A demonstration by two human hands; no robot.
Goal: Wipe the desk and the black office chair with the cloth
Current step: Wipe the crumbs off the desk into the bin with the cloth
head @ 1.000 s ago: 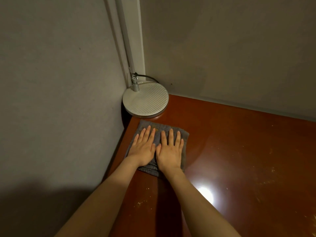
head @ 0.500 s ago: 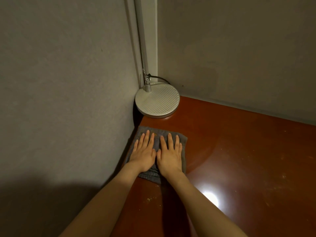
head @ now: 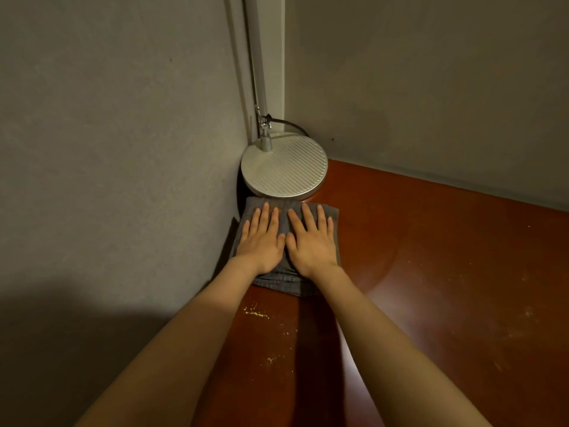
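The grey cloth (head: 284, 282) lay folded on the desk (head: 431, 257), in the far left corner of the desktop, its left side close against the left wall (head: 107, 149). Its far edge reached the near rim of a round lamp base (head: 284, 171); whether the two touched could not be told. The near edge of the cloth showed several stacked folds.

Both hands pressed down on the cloth side by side, palms flat. The left hand (head: 261, 241) lay on the cloth's left half and the right hand (head: 311, 241) on its right half, thumbs nearly meeting in the middle. All fingers were straight and slightly spread, pointing toward the lamp base; neither hand grasped anything, each simply lying released and flat on the fabric. Bare forearms ran back from the hands toward the near edge of the desktop.

The lamp base was silver and ribbed, and sat right in the far left corner. A thin metal pole (head: 261, 87) rose from its far left side, and a dark cable (head: 289, 123) curved out behind it toward the back wall (head: 431, 87).

The desktop was glossy reddish-brown wood. Pale yellowish specks (head: 255, 312) lay scattered on it just behind the cloth, beside the left forearm, and fainter marks dotted the surface toward the right edge.
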